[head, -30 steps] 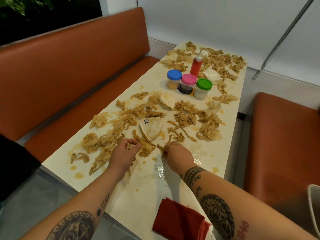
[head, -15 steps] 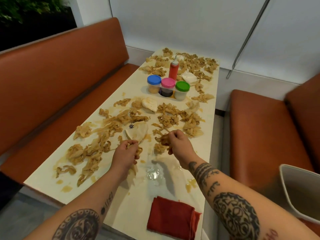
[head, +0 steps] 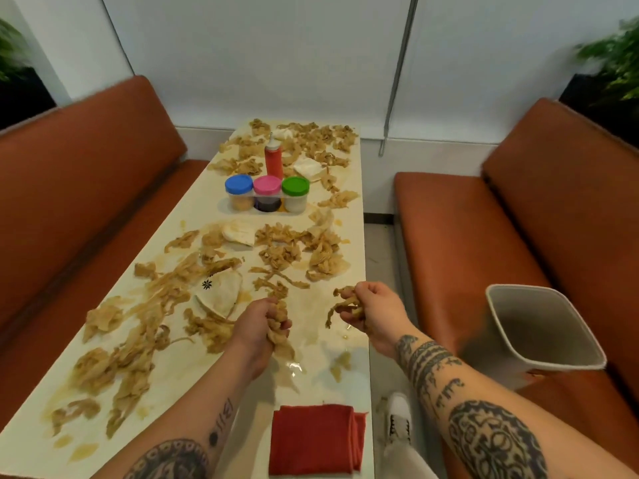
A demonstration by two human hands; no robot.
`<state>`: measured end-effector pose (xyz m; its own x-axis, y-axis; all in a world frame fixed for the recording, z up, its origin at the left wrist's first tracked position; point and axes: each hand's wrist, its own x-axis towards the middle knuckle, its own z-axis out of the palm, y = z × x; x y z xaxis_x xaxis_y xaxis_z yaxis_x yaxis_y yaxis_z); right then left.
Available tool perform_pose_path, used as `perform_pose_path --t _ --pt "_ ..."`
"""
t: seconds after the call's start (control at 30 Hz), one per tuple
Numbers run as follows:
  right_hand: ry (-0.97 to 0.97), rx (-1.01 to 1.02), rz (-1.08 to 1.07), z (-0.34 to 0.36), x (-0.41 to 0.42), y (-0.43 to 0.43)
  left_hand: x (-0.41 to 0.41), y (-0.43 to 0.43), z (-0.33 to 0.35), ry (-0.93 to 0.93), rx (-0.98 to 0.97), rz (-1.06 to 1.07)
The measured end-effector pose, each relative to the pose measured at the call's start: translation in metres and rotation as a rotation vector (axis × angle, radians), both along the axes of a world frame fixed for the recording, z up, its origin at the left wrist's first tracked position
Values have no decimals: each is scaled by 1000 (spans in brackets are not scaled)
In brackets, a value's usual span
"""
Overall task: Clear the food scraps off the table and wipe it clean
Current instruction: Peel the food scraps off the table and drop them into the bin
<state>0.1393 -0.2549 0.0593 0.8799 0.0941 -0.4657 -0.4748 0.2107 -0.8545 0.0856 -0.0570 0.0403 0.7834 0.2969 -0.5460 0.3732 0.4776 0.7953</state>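
Lifting: both hands had come up off the worktop (head: 193, 216); a second before, they had been down among the food, pinching it together.
Left grip: the left hand (head: 257, 326) was curled tight round a wad of scraps (head: 278, 323), with limp tan strands hanging below the fist, over the near middle of the worktop.
Right grip: the right hand (head: 375, 312) had its fingers closed on a smaller bunch (head: 345, 305), whose ends dangled. It had moved out to the worktop's right edge.
Bin: the pale bin (head: 511, 288) stood on the right bench (head: 449, 219), mouth open, near the right hand but apart from it. It had come fully into view as the head turned that way.
Loose scraps (head: 155, 305): most were still spread along the worktop, thickest on the left side and at the far end, around the three lidded jars (head: 267, 193) and the red squeeze bottle (head: 274, 160). Wet smears showed where the hands had been.
Red cloth (head: 314, 439): folded at the near edge, untouched.
Meaning: the first handfuls looked ready to go into the bin. Clearing had barely begun, and wiping would have to wait for many more loads.
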Motion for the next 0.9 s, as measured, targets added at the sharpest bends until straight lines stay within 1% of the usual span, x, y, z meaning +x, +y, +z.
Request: perform_pose_path --t 0.13,0.3,0.43,0.63,0.77,0.9 --pt "-2 43 -96 1 14 -45 33 -39 6 -28 23 -115" --pt "-1 56 -274 7 33 -126 77 -124 16 -89 8 -288" --pt "34 5 -470 -2 50 -204 109 -211 18 -67 91 -411" --pt "138 -40 -734 -26 65 -307 142 -332 11 -7 103 -541" --pt "223 37 -757 -44 72 -351 165 -394 -2 42 64 -600" --pt "279 32 -777 -56 77 -375 178 -431 -17 89 36 -700"
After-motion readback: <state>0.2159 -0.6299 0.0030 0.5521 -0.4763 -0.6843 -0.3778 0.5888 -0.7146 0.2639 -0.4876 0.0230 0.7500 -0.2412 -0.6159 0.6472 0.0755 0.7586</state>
